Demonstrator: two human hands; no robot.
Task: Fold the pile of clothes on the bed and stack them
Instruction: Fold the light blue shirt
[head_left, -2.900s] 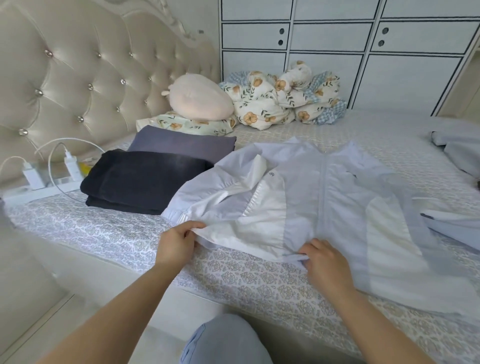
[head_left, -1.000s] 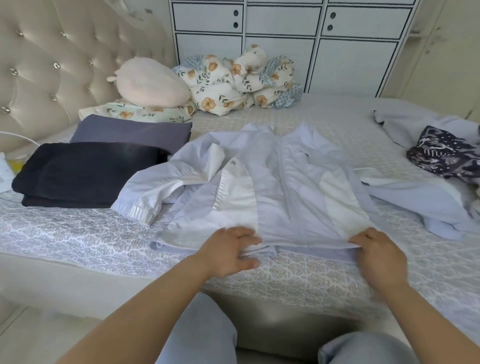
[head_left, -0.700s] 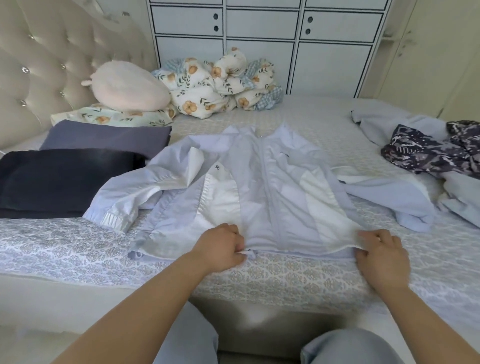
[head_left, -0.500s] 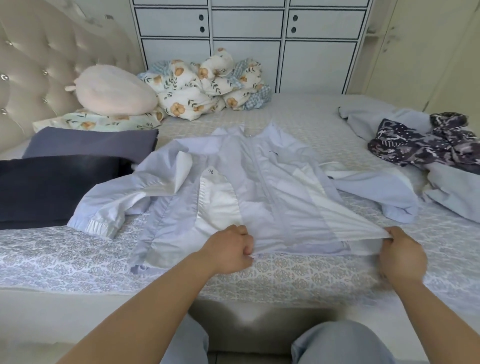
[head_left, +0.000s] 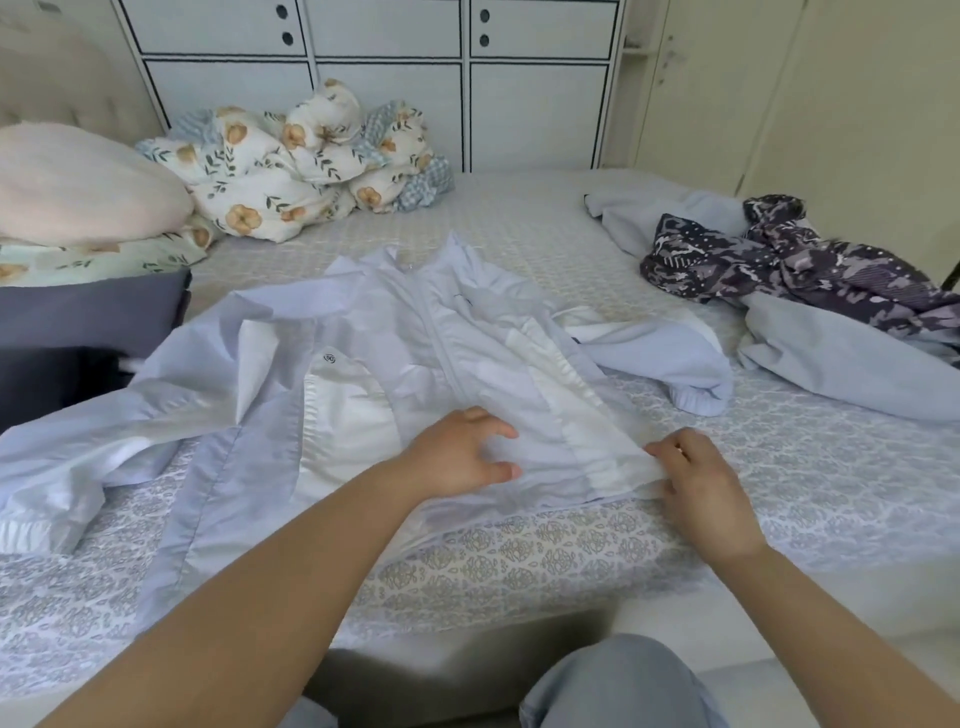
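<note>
Pale lilac jacket (head_left: 395, 364): lies front up on the near part of the bed (head_left: 831, 467), zip running up the middle, white panels on either side of it.
Left hand (head_left: 462, 454): rests flat on the jacket's lower front, fingers relaxed and spread.
Right hand (head_left: 698, 483): pinches the jacket's bottom right corner between thumb and fingers, at the hem.
Sleeves: the left sleeve (head_left: 78, 457) trails toward the near left edge of the bed; the right sleeve (head_left: 660, 358) lies bent out to the right, cuff on the sheet.
Logo (head_left: 329, 357): a small round mark on the jacket's chest, too small to read.
Folded stack (head_left: 78, 332): dark folded clothes just left of the jacket, touching its left shoulder.
Unfolded pile (head_left: 789, 270): a purple patterned garment on pale blue cloth, at the right, near the right sleeve.
Pillow (head_left: 78, 187): pink, at far left, on a floral pillowcase.
Floral quilt (head_left: 301, 161): bunched at the far side against the white cabinets (head_left: 389, 93).
</note>
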